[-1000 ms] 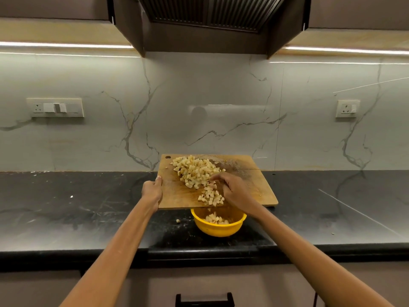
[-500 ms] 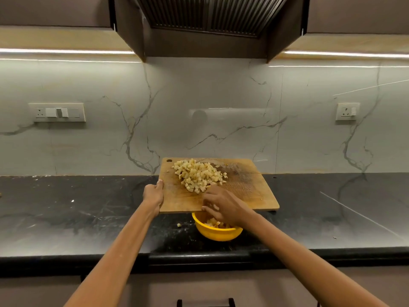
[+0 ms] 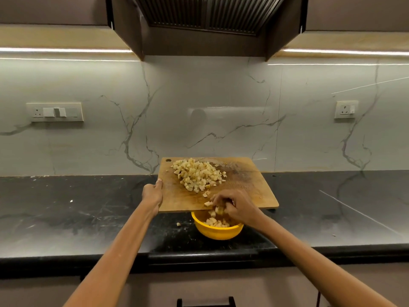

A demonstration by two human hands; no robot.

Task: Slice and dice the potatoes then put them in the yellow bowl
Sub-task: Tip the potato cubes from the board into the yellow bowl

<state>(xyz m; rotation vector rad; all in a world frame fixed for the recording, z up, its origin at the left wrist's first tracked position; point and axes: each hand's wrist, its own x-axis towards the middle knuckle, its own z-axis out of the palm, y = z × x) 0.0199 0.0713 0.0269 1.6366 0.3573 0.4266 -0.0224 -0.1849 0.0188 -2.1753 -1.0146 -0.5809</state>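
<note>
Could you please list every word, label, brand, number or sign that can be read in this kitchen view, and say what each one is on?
None: no readable text shows in the head view.
Cutting board: bare wood, no mark or brand.
Yellow bowl: plain, no label.
Left switch plate and right socket: no lettering that can be made out; any marking is too small to tell.
Hood: no badge visible.

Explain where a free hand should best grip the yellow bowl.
Probably the yellow bowl by its near rim, coming from the counter's front edge: the cutting board overhangs its far side and the right hand works above it.
</note>
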